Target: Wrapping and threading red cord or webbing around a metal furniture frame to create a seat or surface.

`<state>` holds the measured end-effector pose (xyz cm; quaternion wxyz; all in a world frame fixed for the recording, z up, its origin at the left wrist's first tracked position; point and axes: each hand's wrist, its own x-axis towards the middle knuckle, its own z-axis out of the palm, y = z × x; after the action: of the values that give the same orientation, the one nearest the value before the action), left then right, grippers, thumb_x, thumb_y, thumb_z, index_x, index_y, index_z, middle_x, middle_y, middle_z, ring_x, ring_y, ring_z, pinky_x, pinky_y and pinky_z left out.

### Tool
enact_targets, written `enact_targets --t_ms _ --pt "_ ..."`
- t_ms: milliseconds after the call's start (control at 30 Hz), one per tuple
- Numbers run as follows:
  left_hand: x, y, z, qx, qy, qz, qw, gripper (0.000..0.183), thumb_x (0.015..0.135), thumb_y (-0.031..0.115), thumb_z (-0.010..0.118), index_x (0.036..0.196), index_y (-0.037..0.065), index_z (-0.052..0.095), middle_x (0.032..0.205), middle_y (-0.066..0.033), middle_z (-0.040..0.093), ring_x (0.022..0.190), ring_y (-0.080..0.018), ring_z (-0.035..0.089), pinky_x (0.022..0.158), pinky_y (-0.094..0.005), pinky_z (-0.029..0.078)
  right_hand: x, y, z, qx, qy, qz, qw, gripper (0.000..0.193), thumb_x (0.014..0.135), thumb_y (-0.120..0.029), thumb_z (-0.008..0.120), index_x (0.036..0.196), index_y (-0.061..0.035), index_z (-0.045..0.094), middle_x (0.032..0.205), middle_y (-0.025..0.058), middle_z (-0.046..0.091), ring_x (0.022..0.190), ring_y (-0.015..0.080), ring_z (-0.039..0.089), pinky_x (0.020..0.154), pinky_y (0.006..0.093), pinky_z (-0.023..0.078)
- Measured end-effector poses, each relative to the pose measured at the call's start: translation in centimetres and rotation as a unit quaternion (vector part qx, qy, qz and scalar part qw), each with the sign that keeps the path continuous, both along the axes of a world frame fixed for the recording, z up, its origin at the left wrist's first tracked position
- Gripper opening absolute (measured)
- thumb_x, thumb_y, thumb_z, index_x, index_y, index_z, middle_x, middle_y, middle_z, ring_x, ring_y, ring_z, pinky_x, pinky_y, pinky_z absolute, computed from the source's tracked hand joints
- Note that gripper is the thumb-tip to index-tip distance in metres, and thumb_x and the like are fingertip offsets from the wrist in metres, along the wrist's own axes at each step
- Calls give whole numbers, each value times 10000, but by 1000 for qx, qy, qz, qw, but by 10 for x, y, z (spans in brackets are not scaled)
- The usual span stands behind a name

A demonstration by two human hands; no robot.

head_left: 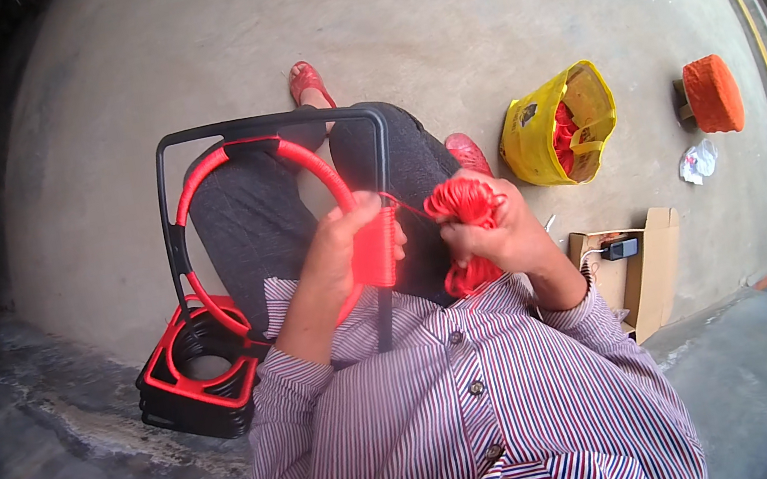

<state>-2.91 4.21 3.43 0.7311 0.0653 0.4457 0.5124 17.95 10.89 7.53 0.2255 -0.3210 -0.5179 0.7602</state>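
A black square frame (265, 122) with a round ring inside it leans across my lap. Red cord (314, 164) is wound closely round much of the ring, leaving bare black sections at its top and left. My left hand (332, 248) is closed on the frame's right side, where a wide band of red winding (374, 253) covers it. A bundle of red cord (461, 204) is gripped in my right hand (508, 237), just right of the frame. One thin strand runs from the bundle to the top of the wound band.
Black frames with red winding (248, 389) are stacked on the floor at my left. To the right stand a yellow bag (526, 146) with red material inside, an open cardboard box (659, 280) holding a dark device, and an orange stool (713, 95) beside a crumpled plastic bag (698, 161).
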Motion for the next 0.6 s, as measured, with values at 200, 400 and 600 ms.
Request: enact_targets --t_ms 200,400,600 --pt "-3 7 -10 -7 14 -9 1000 132 886 163 608 892 64 520 715 -149 633 580 -228 643 539 -340 556 9 -10 5 -25 63 33 997 204 750 71 598 942 1 605 734 31 608 517 90 568 486 232 470" --pt "-16 3 -21 23 -56 17 998 97 871 94 603 871 53 515 735 -166 623 604 -259 651 530 -394 571 70 61 6 -13 5 -270 963 173 840 -142 606 915 11 579 794 152 682 502 139 584 531 241 509" --pt "-19 4 -17 20 -28 12 999 103 873 89 596 851 58 501 734 -173 625 602 -267 650 531 -384 569 239 136 -72 39 357 -371 857 232 981 -147 464 1158 -2 506 1005 146 609 915 260 644 766 388 571"
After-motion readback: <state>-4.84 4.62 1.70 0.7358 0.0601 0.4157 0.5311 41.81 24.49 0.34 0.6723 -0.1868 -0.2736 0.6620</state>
